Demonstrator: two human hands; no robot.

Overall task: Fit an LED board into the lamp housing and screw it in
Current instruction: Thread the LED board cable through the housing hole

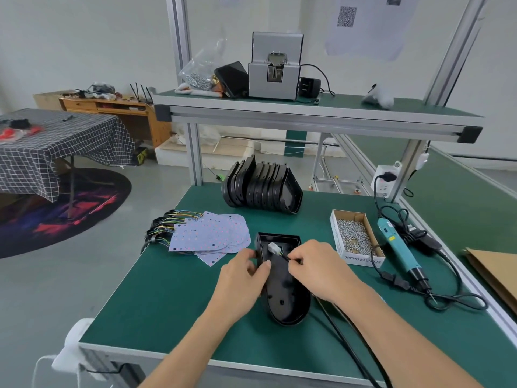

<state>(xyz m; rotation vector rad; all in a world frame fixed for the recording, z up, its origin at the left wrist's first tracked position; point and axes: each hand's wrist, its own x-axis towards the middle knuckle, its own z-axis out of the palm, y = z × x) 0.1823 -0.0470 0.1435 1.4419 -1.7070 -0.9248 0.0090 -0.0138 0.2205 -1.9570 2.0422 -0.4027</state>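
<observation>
Both hands work at the lamp housing (282,289): left hand (243,278) grips its left wall, right hand (316,268) pinches a thin wire by the white connector (274,249) inside. Looks like prep; no board is in, so next comes one from the LED board pile (212,236) left of the housing. Right of the housing, a cardboard box (334,219) holds loose screws (354,235), with the electric screwdriver (400,247) beyond.

Only readable text: "SPRING BALA…" on the front face of the screw box (361,260), rest of the word cut off by a cable. QR code (347,16) on the paper sheet (369,26) taped top right, print on it too small. Screwdriver (398,249) label illegible.
</observation>
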